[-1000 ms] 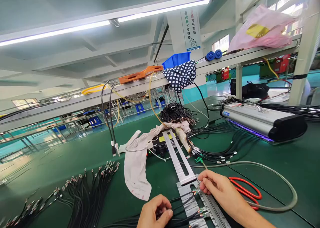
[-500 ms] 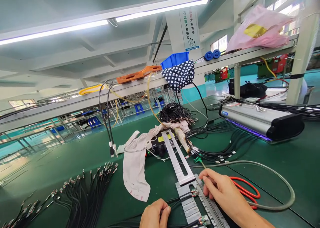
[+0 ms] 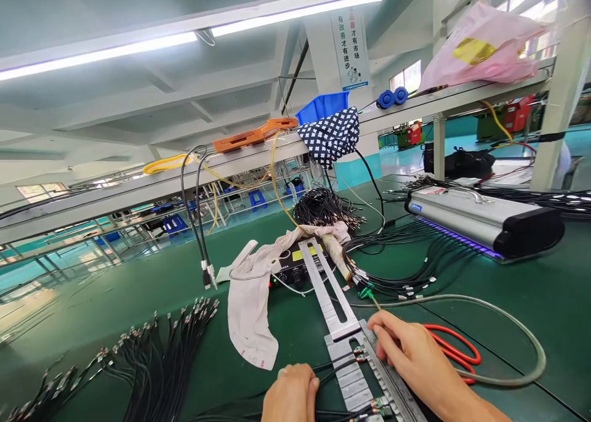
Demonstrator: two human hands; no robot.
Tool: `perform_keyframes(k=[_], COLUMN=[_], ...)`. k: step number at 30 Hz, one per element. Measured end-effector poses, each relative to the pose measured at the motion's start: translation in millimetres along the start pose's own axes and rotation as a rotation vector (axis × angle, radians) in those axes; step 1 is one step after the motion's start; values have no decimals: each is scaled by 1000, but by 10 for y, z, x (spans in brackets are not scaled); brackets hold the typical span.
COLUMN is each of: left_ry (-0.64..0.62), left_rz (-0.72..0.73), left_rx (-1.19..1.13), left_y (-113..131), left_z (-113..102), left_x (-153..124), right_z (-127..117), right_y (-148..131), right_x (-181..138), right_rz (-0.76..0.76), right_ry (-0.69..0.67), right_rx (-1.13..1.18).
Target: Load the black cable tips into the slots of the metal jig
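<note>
My left hand [image 3: 290,392] is at the bottom middle, fingers curled and pressed together around thin black cables [image 3: 332,370]. These cables run right onto a slotted metal fixture [image 3: 353,382], their small metal-and-coloured ends along its edge. My right hand [image 3: 410,348] lies by the fixture's right side, fingers bent in a pinch. A thin tan stick with a green end [image 3: 367,292] reaches from its fingertips; what kind of tool it is, I cannot make out. More connector ends [image 3: 381,405] sit lower on the fixture.
A fanned bundle of black cables [image 3: 157,360] lies left. Behind the fixture are a pale cloth [image 3: 252,323] and a black control box [image 3: 286,278]. On the right are a silver lamp unit [image 3: 471,219], a red coiled cord [image 3: 455,348] and a grey hose [image 3: 540,354].
My left hand has shifted slightly right and turned, so its back faces up more and the thumb shows less. My right hand has hardly moved.
</note>
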State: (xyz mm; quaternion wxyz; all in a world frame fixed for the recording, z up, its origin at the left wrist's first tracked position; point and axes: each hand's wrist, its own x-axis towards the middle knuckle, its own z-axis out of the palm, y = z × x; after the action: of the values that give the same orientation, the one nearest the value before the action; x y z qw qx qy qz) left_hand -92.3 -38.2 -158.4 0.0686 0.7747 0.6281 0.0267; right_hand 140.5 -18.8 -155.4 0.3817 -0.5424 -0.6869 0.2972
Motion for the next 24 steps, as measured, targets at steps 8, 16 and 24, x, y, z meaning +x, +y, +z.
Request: perform_keyframes(k=[8,16,24], left_ry=[21,-27,86], left_rz=[105,99,82], left_rx=[-132,-130,-273], left_y=[-45,51,52], left_z=[42,-88,-26], left_x=[22,-13,-16], right_z=[54,215,255], right_y=[16,49,2], right_x=[-57,-133,-170], right_rz=[-148,-461,-473], right_ry=[3,-134,-254], right_rx=[-90,-173,-354])
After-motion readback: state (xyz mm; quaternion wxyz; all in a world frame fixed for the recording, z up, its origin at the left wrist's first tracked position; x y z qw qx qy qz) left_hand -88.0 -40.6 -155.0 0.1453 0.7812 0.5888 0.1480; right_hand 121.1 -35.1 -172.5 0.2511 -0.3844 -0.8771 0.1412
